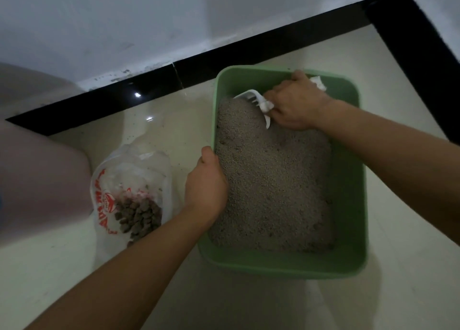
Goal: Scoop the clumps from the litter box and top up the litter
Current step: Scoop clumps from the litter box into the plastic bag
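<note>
My left hand (206, 185) is clamped on the left rim of the green litter box (281, 267), which sits on the pale floor (249, 304) near the corner of the room. My right hand (296, 103) is closed round the handle of the white scoop (251, 98), with a wad of white tissue (267, 105) between my palm and the handle. The scoop's slotted blade is at the far end of the box, touching the grey litter (268, 180), which lies heaped toward the left and far side and leaves the right wall bare. To do this pass well, I judge I should hold the box steady with the left hand, push the blade low under the heap, draw it toward me, then lift and shake gently so loose grains fall through the slots. The clear plastic bag (129, 170) lies just left of the box with dark clumps (139, 215) already in it, so I should carry each load level over the left rim, past my wrist, to avoid spilling. Whether any clump lies in the scoop I cannot tell.
</note>
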`<state>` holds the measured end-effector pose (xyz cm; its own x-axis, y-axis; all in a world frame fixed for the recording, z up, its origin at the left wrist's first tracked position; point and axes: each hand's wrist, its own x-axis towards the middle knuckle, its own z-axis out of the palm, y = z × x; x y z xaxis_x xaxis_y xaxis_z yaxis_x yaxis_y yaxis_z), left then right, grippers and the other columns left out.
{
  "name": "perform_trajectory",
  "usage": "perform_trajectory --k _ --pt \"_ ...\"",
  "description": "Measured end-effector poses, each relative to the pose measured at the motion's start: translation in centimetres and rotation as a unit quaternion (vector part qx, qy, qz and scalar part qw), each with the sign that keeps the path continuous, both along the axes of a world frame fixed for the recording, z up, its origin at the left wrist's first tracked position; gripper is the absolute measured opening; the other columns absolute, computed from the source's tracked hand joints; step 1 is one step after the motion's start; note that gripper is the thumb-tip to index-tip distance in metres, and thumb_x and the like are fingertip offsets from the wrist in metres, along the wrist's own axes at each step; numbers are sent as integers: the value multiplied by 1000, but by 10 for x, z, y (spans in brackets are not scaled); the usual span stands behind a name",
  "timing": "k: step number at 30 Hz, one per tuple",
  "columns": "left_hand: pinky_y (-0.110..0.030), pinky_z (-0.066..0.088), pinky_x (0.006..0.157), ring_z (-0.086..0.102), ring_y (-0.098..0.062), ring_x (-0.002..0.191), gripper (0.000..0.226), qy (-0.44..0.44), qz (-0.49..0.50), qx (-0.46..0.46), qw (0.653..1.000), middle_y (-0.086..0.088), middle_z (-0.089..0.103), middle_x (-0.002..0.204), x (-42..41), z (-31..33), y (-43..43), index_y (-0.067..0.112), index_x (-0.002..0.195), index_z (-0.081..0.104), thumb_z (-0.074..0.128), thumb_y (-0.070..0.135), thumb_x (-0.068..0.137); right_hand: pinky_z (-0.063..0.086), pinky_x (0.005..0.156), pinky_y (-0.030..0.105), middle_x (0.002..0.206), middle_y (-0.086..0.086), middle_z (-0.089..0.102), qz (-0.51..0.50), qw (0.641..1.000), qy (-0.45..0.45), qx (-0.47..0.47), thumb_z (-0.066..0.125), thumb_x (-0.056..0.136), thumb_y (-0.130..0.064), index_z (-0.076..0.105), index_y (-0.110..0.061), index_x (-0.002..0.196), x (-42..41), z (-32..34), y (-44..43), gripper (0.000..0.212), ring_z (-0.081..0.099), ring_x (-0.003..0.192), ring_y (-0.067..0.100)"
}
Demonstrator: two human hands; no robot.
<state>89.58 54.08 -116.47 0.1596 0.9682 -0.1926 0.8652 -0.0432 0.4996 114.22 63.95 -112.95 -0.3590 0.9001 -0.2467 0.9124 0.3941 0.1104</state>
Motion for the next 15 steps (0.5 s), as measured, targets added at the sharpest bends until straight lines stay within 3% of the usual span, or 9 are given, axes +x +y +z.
perform_trajectory --k 5,11,15 --pt "-35 32 55 50 -30 62 9 -10 13 -6 1000 -6 50 75 -2 1 2 17 94 28 33 14 101 32 96 43 84 -2 60 -31 997 59 -28 32 100 -44 53 -26 91 -3 -3 -17 29 56 84 20" --pt "-35 29 57 43 -26 62 9 4 19 0 1000 -5 46 76 -4 5 2 15 94 27 30 17 103 26 110 49 73 -1 57 -111 986 93 -88 27 103 -45 51 -23 91 -13 -16 -57 34 57 75 18" --pt "-37 34 56 51 -31 64 8 11 19 13 1000 -9 51 77 -4 4 3 15 95 29 30 18 102 34 105 51 86 -1 61 -145 971 164 -98 32 103 -43 50 -23 95 -21 -26 -86 27 56 80 19"
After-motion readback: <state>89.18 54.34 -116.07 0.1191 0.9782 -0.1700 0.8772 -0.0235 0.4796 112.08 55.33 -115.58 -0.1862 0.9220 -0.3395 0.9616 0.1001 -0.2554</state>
